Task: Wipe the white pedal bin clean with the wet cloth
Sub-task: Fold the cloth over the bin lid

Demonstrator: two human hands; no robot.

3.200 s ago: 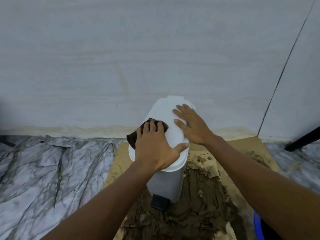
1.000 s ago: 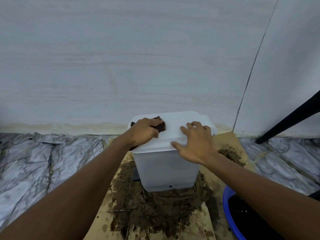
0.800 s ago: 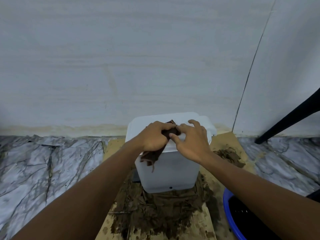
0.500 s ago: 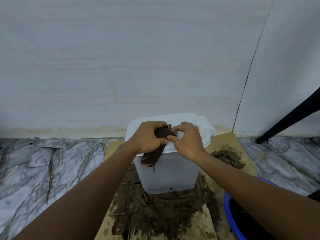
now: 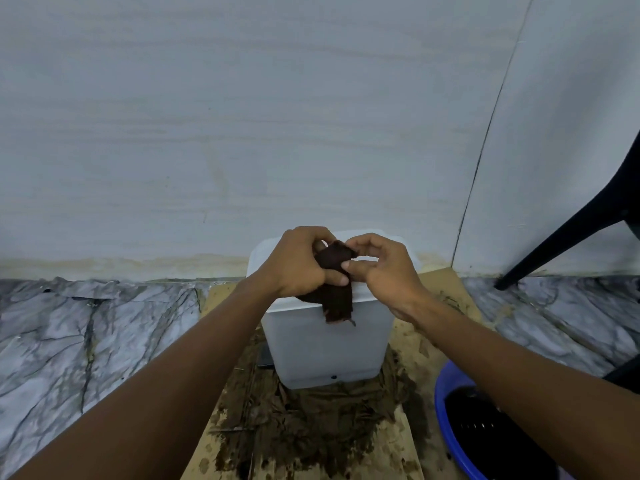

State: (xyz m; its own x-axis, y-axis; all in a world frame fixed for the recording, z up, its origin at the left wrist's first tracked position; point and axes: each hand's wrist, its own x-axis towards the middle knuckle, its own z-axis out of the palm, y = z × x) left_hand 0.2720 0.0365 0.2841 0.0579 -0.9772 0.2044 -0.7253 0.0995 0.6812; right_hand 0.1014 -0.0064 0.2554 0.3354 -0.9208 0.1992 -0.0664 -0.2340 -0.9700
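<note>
The white pedal bin (image 5: 325, 344) stands upright near the wall, lid closed, on muddy cardboard (image 5: 391, 455). Both hands are lifted just above its lid, holding a dark brown wet cloth (image 5: 337, 289) between them. My left hand (image 5: 298, 263) grips the cloth's left part, fingers curled round it. My right hand (image 5: 381, 268) pinches its upper right edge between thumb and fingers. A strip of cloth hangs down over the bin's front rim. The bin's dark pedal is only partly seen at its lower left.
Wet brown mud (image 5: 311, 417) covers the cardboard in front of the bin. A blue basin (image 5: 450, 441) sits at the lower right under my right forearm. A black chair leg (image 5: 561, 237) slants down at the right. Marble floor (image 5: 86, 334) spreads to the left; the pale wall rises close behind.
The left hand was wiping the lid with the cloth while the right hand steadied the bin. Now both hands have come together above the lid and hold the cloth, which hangs unfolded.
</note>
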